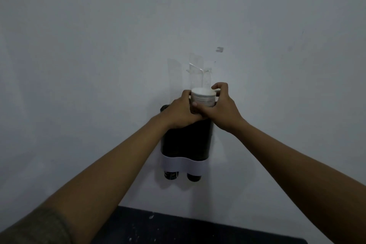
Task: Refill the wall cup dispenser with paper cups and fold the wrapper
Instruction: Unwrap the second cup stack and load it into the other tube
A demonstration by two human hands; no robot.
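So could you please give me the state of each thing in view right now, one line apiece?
Cup stack: upright, top sticking out of the dispenser's right tube, gripped by both hands.
Wrapper: clear, standing up above the stack, still around it.
Dispenser: on the wall, dark cups showing at both bottom openings.
Left hand: curled round the stack.
Right hand: curled round the stack.

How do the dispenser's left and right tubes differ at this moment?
The right tube has a cup stack sticking out of its top, gripped by the left hand and right hand; no stack rises from the left tube. A clear wrapper rises above the right tube only. Both are dark, upright, joined by one white band, with a dark cup showing below.
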